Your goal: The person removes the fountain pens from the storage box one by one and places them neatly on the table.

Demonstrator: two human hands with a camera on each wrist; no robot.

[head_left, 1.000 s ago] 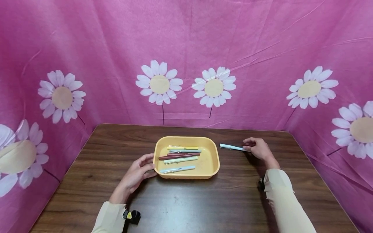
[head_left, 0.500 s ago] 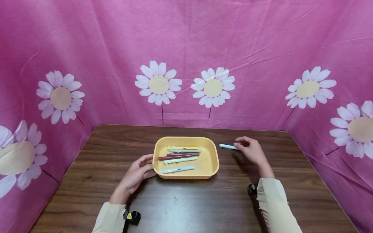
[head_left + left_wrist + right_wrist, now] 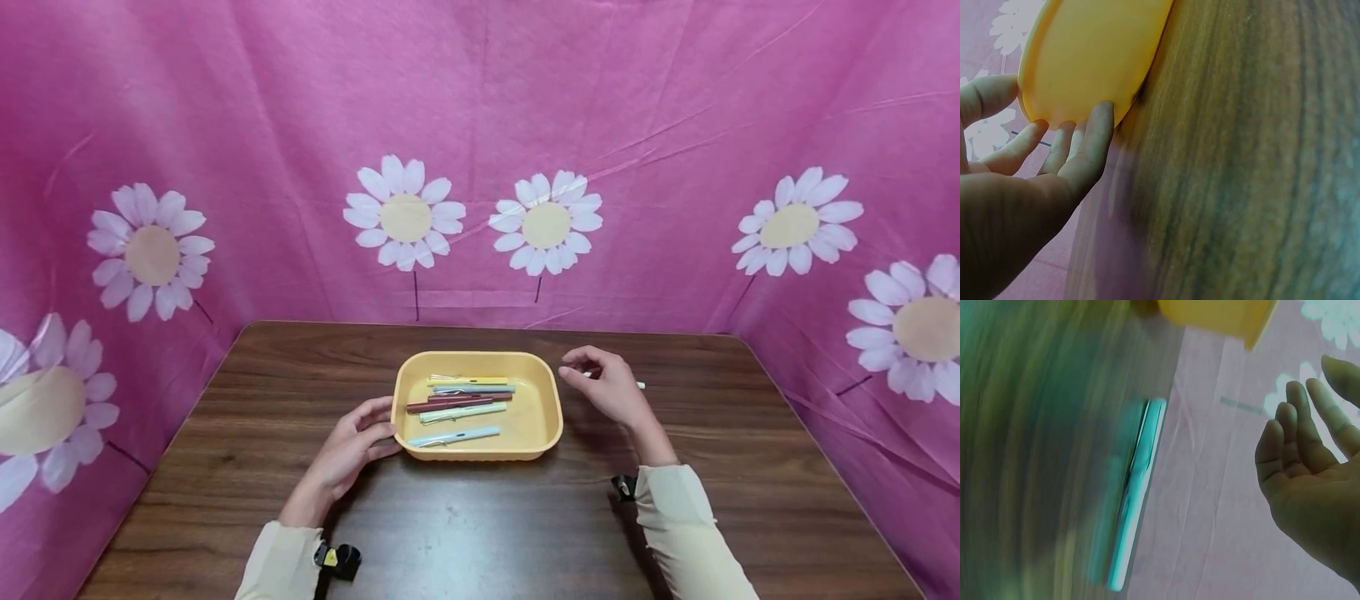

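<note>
Yellow tray [image 3: 551,408] holds five pens [image 3: 459,408]; left hand [image 3: 352,446] touches it.

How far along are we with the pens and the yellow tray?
Done: several pens lie in the yellow tray. In hand: the left hand rests against the tray's near-left corner; the right hand hovers open over a light blue pen, not gripping it. Left: that one pen, on the table outside the tray.

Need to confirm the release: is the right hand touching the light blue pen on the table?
Apart. The right wrist view shows the right hand open, with a clear gap to the light blue pen.
</note>
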